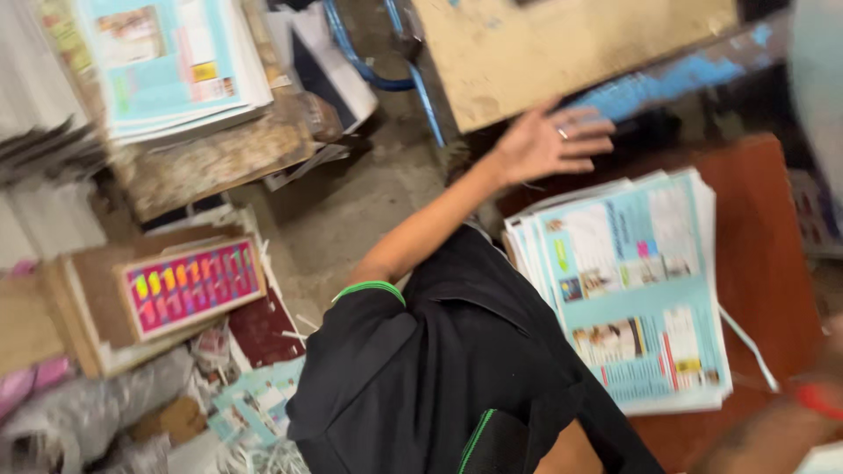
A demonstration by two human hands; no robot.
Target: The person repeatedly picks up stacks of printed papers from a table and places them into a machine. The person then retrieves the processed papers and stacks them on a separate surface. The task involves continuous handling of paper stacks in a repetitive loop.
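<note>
**Printed sheets stacked on the red-brown worktop, right hand blurred at the frame edge**

The biggest thing in my view is a co-worker in a black shirt with green trim, bent over at bottom centre. One bare arm stretches up and to the right. The co-worker's hand (549,140) is spread flat with the fingers apart and a ring on one of them. It hovers near the edge of a scuffed beige board (562,48), just above the stack.

The red-brown worktop (764,263) fills the right side. On it lies the stack of printed sheets (632,290), fanned slightly at its left edge. The top sheet is pale blue with white panels, small photo blocks and patches of yellow, pink and red.

At the upper left a second pile of blue sheets (167,61) sits on a worn board, printed in the same way. Below it, on brown card, lies a flat pink package (193,285) showing rows of small bright squares in yellow, green and orange. Paper scraps (255,404) litter the grey floor (351,202) beneath.

The right hand (832,342) is a blur at the right edge, with a red band on the wrist, close to the stack's lower right corner. I cannot tell whether it is spread or closed. The left hand is out of my view
</note>
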